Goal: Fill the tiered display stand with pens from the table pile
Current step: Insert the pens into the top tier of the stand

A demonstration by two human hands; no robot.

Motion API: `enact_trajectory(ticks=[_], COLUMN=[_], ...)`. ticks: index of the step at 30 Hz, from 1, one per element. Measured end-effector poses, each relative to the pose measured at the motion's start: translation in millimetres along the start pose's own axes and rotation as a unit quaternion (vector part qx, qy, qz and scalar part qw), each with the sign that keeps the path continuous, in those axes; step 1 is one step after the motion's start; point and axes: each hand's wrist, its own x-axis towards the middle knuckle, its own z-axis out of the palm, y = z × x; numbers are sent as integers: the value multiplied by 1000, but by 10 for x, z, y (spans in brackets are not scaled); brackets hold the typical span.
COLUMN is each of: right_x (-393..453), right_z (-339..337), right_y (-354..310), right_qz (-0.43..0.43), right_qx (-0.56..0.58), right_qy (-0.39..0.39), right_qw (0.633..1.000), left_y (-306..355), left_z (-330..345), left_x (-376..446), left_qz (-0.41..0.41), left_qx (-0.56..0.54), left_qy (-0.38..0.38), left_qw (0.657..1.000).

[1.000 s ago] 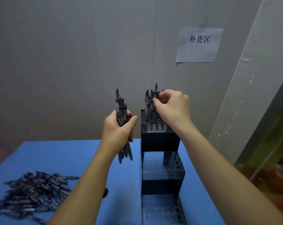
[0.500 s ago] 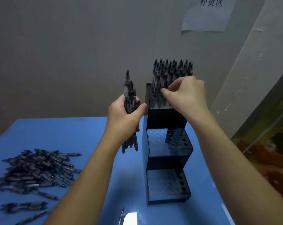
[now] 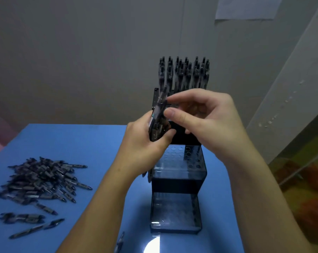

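Blue table [image 3: 67, 143] is backed closely by a grey wall [image 3: 81, 52]. A bundle of pens [image 3: 157, 123] is gripped by the left hand [image 3: 145, 143], and its top is pinched by the right hand [image 3: 205, 121], just before the tiered display stand [image 3: 178, 179]. Only the stand's top tier is filled with upright pens [image 3: 183, 72]; the pen pile [image 3: 41, 179] lies well apart near the table's left edge, with open surface between.

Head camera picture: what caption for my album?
Left hand holds pens; right hand reaches them, before the stand.

A smooth plain blue tabletop [image 3: 67, 143] carries a heap of dark grey plastic pens [image 3: 41, 179] with silvery bands and a smoky translucent black tiered plastic stand [image 3: 178, 172] dotted with round holes.
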Motion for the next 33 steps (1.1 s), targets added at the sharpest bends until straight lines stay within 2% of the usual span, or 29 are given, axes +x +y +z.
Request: enact_trajectory(ticks=[4,9,16,24,28,33], right_x=[63,136,256,378,429,508], right_z=[-1,60,159,-20,-120,-130], right_y=[79,93,51,-133,-184,-157], right_qz=[3,8,-8,-54,-55,-47], right_qx=[34,85,146,246,218,127], right_qy=[-16,0,6,136,198,261], right_qw=[999,996,989,958,954,956], left_y=[-2,-58,-169,-364,-378,-379], left_z=[20,-62,-211,-316,-363,-374], left_x=[40,135,193,146,140,213], left_qz=[-1,3,6,-27,-56,-53], left_qx=[4,38,47,10,-31,-40], left_qy=[-12,-56,-54,-15,13,58], left_qw=[1000,998,997,999,998,996])
